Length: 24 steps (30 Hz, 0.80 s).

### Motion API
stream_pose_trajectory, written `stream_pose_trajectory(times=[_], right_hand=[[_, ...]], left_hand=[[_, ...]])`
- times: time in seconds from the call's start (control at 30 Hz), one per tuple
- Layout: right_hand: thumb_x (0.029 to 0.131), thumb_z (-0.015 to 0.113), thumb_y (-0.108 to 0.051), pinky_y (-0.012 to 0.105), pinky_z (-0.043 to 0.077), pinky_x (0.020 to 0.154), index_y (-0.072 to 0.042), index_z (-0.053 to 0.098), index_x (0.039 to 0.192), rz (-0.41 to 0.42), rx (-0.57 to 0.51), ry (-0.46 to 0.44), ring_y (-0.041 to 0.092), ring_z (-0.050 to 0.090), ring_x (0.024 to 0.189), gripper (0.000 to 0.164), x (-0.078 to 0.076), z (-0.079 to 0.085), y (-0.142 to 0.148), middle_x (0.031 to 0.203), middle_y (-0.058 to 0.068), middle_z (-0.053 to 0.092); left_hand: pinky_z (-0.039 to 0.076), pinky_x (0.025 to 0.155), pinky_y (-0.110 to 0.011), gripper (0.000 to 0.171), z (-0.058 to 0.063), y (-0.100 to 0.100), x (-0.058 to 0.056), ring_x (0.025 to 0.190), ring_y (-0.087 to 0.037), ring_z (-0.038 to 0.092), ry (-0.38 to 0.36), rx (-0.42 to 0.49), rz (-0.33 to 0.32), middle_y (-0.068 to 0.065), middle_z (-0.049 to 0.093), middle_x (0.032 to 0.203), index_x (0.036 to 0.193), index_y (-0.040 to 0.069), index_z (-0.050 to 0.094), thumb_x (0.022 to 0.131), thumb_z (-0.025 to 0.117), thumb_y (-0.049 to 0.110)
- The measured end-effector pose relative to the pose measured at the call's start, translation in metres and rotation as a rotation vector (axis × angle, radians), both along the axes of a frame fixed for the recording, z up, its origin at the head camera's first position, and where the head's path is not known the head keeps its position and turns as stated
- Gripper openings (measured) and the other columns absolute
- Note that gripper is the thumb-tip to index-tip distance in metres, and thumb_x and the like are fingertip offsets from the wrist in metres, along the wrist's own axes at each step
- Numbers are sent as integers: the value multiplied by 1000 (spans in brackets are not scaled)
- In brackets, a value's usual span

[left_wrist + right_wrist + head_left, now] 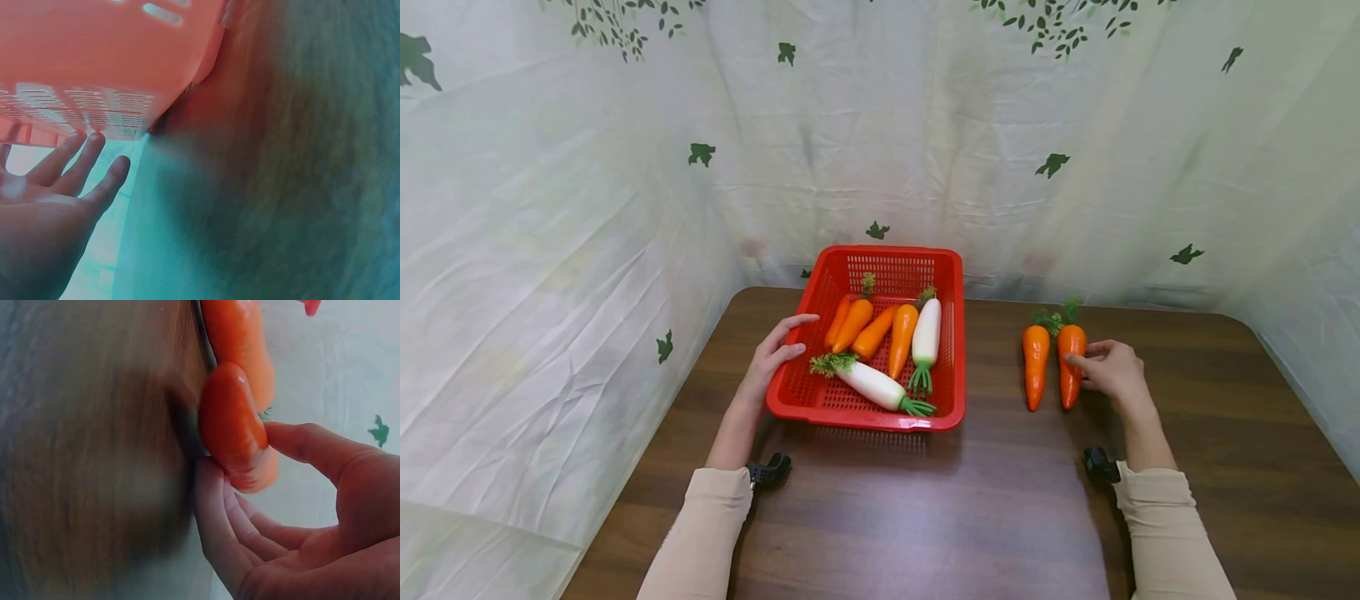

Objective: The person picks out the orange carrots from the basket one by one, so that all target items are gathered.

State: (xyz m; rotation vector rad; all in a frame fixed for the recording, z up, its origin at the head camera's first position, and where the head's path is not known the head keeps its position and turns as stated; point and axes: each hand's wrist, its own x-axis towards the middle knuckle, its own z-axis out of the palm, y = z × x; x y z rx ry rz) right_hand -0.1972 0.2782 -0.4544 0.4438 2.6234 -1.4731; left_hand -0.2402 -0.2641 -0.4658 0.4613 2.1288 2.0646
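Observation:
A red plastic basket (867,421) holds several orange carrots (854,323) and two white radishes (927,332) with green tops. At the basket's left rim rests my left hand (772,350), its thumb and index finger reaching over the edge. The left wrist view shows the other fingers (103,181) fairly straight, close against the basket's outer wall. To the right, two carrots lie side by side on the table. My right hand (1116,368) pinches the right carrot (1071,346) between thumb and fingers. The left carrot (1035,367) lies beside it, untouched by the hand.
The brown wooden table (955,517) has a rounded far edge. A pale curtain (880,150) with green leaf prints hangs behind it and along both sides. A black wrist device (769,471) sits on the left wrist, another black device (1101,465) on the right.

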Motion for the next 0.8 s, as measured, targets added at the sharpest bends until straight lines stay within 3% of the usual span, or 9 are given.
stream_pose_trajectory(times=[0.17,0.43,0.63,0.8], right_hand=[[98,74,-27,29,64,69,21,46,140,5,16,-17,6,72,68,69,1,2,-1,115,29,66],[98,74,-26,30,64,69,17,49,137,-33,5,-11,6,74,69,63,3,7,3,103,22,76],[100,71,-29,31,65,72,15,50,138,-62,14,17,10,76,74,62,5,10,6,121,33,70],[102,68,-32,31,64,73,12,54,138,-95,36,111,15,79,80,59,7,19,3,127,35,66]], left_hand=[[59,97,-30,48,0,0,0,139,-38,48,1,0,-2,-13,40,161,155,17,47,107,47,15],[59,97,-30,47,0,0,1,139,-38,49,-1,7,-1,-14,40,161,155,16,47,108,47,16],[59,97,-30,47,0,1,0,138,-38,49,-5,6,5,-13,40,161,155,16,47,107,47,15],[59,97,-30,47,1,1,1,138,-37,49,-7,2,5,-12,40,161,155,17,47,107,47,16]])
